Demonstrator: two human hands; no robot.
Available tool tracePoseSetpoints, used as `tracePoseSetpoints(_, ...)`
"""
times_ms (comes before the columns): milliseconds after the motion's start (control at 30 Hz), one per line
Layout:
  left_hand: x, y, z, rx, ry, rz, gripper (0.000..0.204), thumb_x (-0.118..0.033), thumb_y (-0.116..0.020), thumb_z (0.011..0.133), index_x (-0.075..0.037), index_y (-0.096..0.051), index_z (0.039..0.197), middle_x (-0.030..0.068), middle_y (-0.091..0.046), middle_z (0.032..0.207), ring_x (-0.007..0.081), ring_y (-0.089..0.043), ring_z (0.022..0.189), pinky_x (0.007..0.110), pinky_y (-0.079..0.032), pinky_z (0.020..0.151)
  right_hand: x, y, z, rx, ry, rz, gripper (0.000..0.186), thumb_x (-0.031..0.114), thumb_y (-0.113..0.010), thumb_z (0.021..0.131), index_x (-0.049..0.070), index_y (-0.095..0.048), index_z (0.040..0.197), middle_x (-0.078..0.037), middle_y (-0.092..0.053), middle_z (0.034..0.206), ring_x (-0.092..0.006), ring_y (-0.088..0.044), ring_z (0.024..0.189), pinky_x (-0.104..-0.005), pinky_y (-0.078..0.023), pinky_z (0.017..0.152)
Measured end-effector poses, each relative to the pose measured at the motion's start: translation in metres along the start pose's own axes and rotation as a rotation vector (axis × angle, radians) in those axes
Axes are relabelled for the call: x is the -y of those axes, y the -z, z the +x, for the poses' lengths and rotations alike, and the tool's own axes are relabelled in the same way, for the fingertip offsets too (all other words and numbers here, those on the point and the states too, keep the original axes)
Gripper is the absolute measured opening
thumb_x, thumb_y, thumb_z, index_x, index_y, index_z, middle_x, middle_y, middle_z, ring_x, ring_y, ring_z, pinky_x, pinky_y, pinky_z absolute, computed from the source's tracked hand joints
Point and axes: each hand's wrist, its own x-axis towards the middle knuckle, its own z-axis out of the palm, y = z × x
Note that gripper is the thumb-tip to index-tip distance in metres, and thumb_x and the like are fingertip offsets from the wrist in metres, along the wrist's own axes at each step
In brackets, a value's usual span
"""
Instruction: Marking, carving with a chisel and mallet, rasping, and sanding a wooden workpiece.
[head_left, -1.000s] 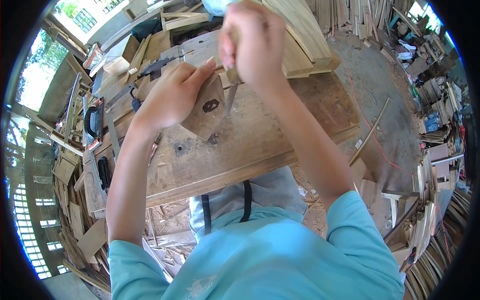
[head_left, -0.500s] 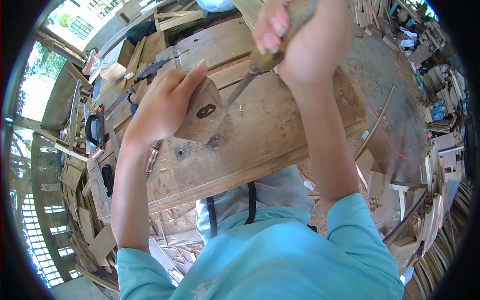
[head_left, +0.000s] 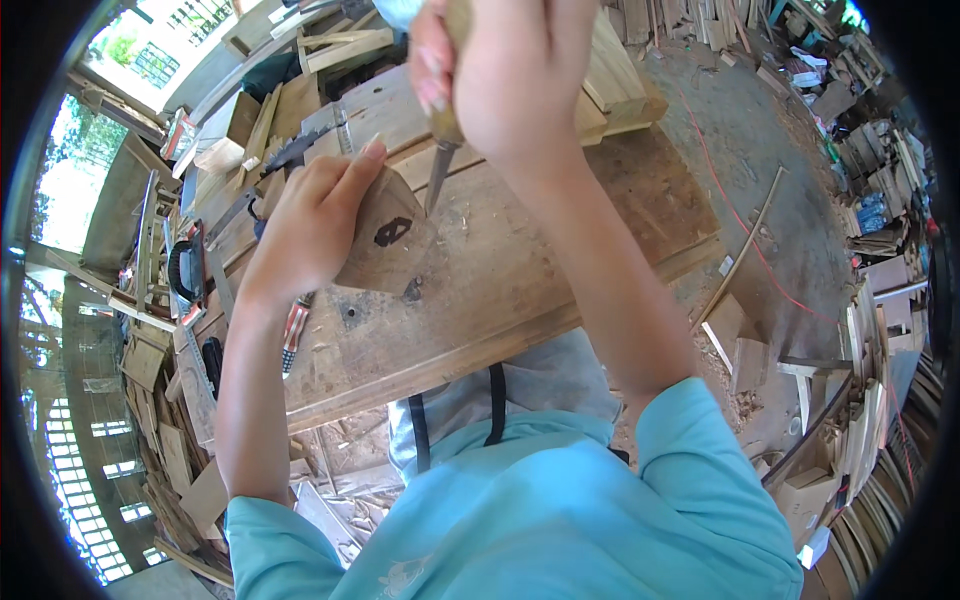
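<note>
My left hand is wrapped over a many-sided wooden block on the workbench, thumb lying along its upper edge. A dark mark shows on the block's face. High in the view, my right hand grips the wooden handle of a chisel. Its narrow metal blade points down, the tip at the block's right edge; whether it touches the wood I cannot tell. Just below my left wrist lies a tool with a red, white and blue patterned handle.
The wooden workbench carries small shavings. Squared timber lies at its far right. At the left are a handsaw and a black-handled tool. A red cord crosses the floor on the right, near a thin stick and scrap wood.
My right hand and the chisel have moved left, and the blade now stands steeper. The block and my left hand sit slightly further left in view; my left hand keeps its hold.
</note>
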Motion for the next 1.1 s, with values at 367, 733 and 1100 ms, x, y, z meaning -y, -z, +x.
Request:
tracePoseSetpoints(367,-0.030,0.012,0.016,0.098,0.196,-0.073,0.033,-0.020,-0.046,0.109,-0.004,-0.061,0.133,0.0205,-0.066,0.101,0.0375,-0.062,0.101,0.043,-0.048,0.091,-0.031,0.013,0.001,-0.053,0.060,-0.092,0.032,0.014,-0.060,0.097,0.004,-0.054,0.066,-0.001,-0.052,0.052,-0.0086,-0.050,0.042,-0.0272,-0.038,0.040)
tracePoseSetpoints(733,-0.024,0.004,0.009,-0.086,0.199,-0.189,0.047,-0.039,-0.046,0.109,0.001,-0.069,0.106,0.0245,-0.065,0.090,0.0402,-0.061,0.092,0.044,-0.046,0.086,-0.033,0.013,-0.003,-0.068,0.004,-0.145,0.037,0.016,-0.060,0.097,0.006,-0.053,0.062,0.003,-0.048,0.050,-0.0042,-0.046,0.045,-0.0262,-0.034,0.043)
tracePoseSetpoints(1100,-0.022,0.006,0.003,-0.041,0.152,-0.152,0.033,-0.030,-0.047,0.110,-0.010,-0.068,0.124,0.0198,-0.065,0.091,0.0375,-0.060,0.090,0.044,-0.046,0.084,0.001,0.012,0.001,-0.036,-0.046,-0.152,0.038,0.025,-0.045,0.104,0.005,-0.048,0.072,-0.005,-0.044,0.049,-0.0124,-0.041,0.036,-0.0278,-0.034,0.034)
